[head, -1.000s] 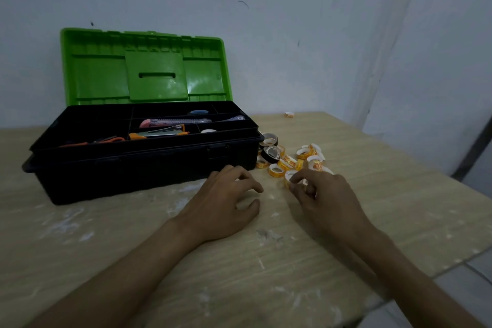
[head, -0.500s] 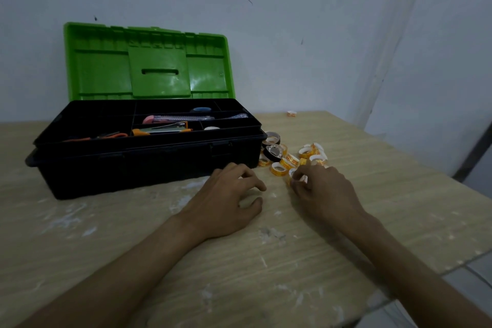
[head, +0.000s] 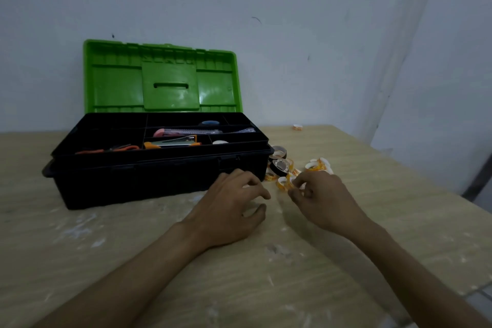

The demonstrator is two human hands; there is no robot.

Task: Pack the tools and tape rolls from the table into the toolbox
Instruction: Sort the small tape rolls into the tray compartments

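We keep the black plastic toolbox with its green lid [head: 159, 168] open to take the small orange-and-white tape rolls [head: 283, 183] heaped just beside its right end. Our right hand [head: 322, 202] pinches into that heap; whether it grips one, we cannot tell. Our left hand [head: 231, 210] rests loosely curled, empty, before the box.

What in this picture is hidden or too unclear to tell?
Head view, the only one:
- Whether the right hand grips a tape roll: its own knuckles cover the fingertips.
- How many small tape rolls lie in the pile: the hand covers part.
- The toolbox floor under the tray: tray and front wall block it.
- The far lone roll: too small for its print.
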